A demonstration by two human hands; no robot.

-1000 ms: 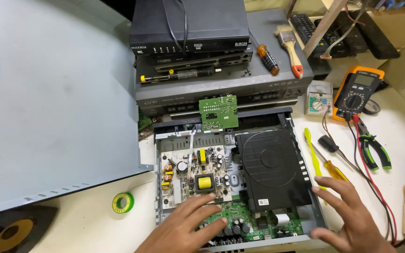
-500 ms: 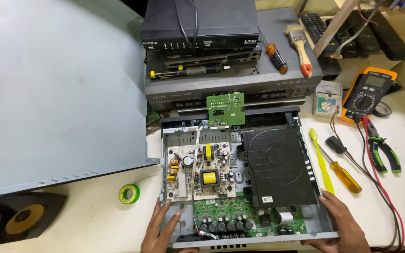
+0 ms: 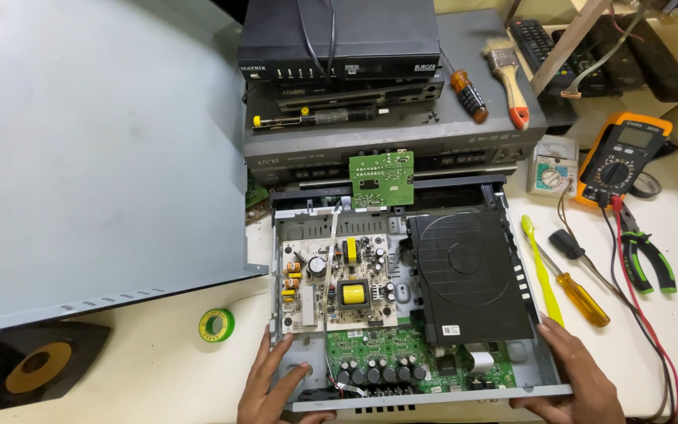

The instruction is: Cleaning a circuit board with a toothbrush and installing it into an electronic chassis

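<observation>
Both hands clasp the near corners of the opened disc player chassis (image 3: 402,392): the left hand (image 3: 272,385) wraps fingers over its left wall, the right hand (image 3: 578,377) holds the right corner. The chassis sits on the white table (image 3: 158,369), near a yellow-green tape roll (image 3: 216,324) and a yellow screwdriver (image 3: 578,294).

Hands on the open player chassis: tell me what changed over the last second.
Both hands left the circuit boards. The left hand now grips the opened player chassis at its near-left corner, the right hand at its near-right corner. The tools and lid stayed put.
</observation>
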